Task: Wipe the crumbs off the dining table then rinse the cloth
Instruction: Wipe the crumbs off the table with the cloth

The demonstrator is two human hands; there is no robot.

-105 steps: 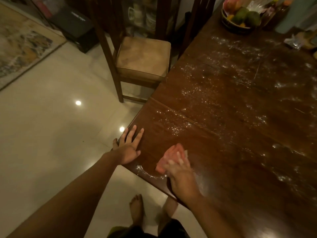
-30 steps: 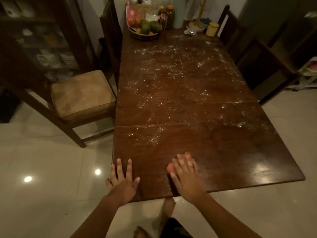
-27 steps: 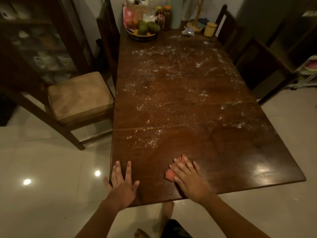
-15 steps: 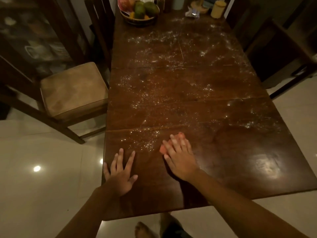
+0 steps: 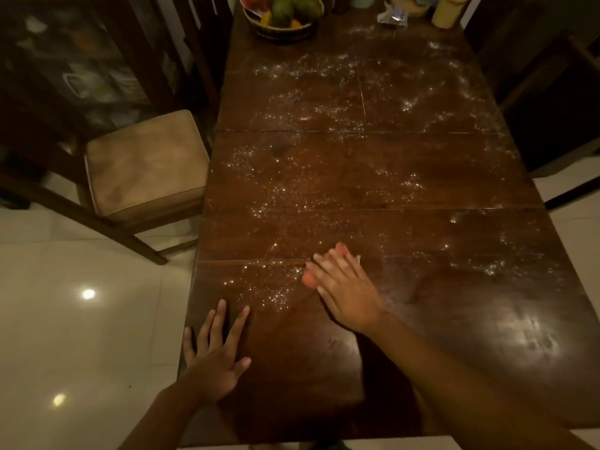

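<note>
A long dark wooden dining table runs away from me, strewn with white crumbs over its middle and far parts. My right hand lies flat with straight fingers on a pink cloth, pressing it to the table near a seam. Only the cloth's edges show around my fingers. My left hand rests flat with spread fingers on the table's near left corner. A patch of crumbs lies between the two hands.
A fruit basket, a yellow jar and a crumpled wrapper stand at the table's far end. A cushioned chair is at the left side, dark chairs at the right. Glossy tiled floor surrounds the table.
My right hand has pushed the cloth forward from the near edge up to the seam. The view has moved closer over the table. My left hand stays flat at the near left corner.
</note>
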